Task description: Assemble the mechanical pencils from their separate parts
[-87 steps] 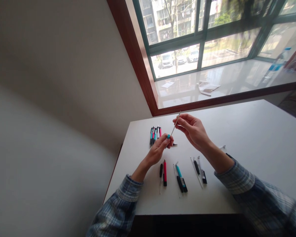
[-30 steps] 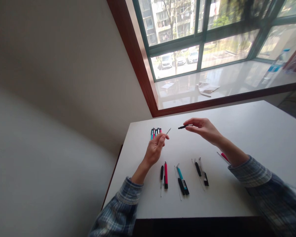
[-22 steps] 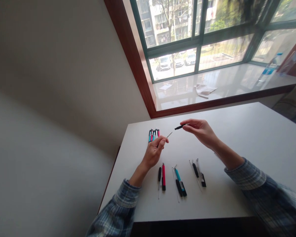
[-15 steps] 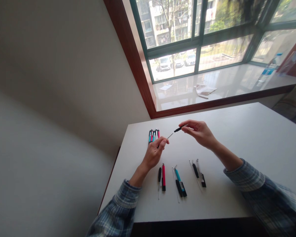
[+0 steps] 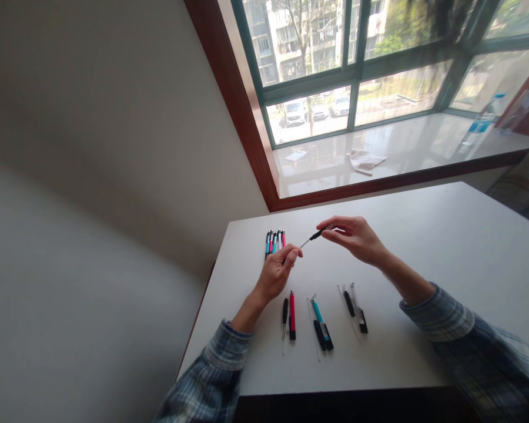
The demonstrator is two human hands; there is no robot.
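My left hand [image 5: 277, 271] is closed around a pen part that it mostly hides; a thin pen refill [image 5: 305, 242] sticks out past the fingertips toward the upper right. Between thumb and fingers, my right hand [image 5: 352, 236] pinches a black pen grip [image 5: 317, 234]. The refill's end meets the lower end of this grip; how far inside it goes, I cannot tell. Below the hands lie taken-apart pens: a red barrel [image 5: 292, 316] beside a short black grip [image 5: 285, 311], a blue barrel [image 5: 318, 313] with a black grip, and a clear barrel [image 5: 356, 301] with a black grip [image 5: 349, 304].
Several whole pens [image 5: 275, 239] lie in a row behind my left hand on the white table [image 5: 423, 235]. Loose thin refills lie beside the pen parts. Beyond the table, a window sill [image 5: 317, 176] holds a cloth [image 5: 365, 161] and a water bottle [image 5: 482, 123].
My right hand has shifted slightly left and down, bringing the black pen grip onto the refill's end, where a small gap was before. My left hand has stayed almost still.
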